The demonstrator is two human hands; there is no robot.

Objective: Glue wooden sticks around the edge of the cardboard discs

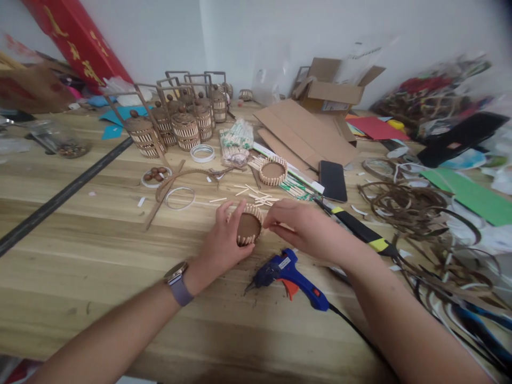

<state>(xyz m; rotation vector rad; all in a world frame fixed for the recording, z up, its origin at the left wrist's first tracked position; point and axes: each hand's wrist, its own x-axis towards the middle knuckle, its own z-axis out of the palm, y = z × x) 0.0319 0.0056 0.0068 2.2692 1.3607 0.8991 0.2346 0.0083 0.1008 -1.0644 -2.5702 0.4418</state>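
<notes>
My left hand (220,237) is wrapped round the left side of a small round stick-walled tray (250,226) with a brown base and short pale sticks standing along its rim. At the tray's right edge, the fingers of my right hand (302,226) are pinched together; what they hold, if anything, is too small to make out. A blue glue gun (286,272) with an orange trigger lies just in front. Behind the tray are loose short sticks (262,199) and a second stick-walled tray (273,172).
Several lidded stick baskets (186,130) with tall handles stand at the back left. Flat cardboard (304,133), a phone (333,181) and a black-and-yellow tool (362,229) lie to the right, beside tangled brown strips (388,200). The glue gun's cord (356,328) runs under my right forearm.
</notes>
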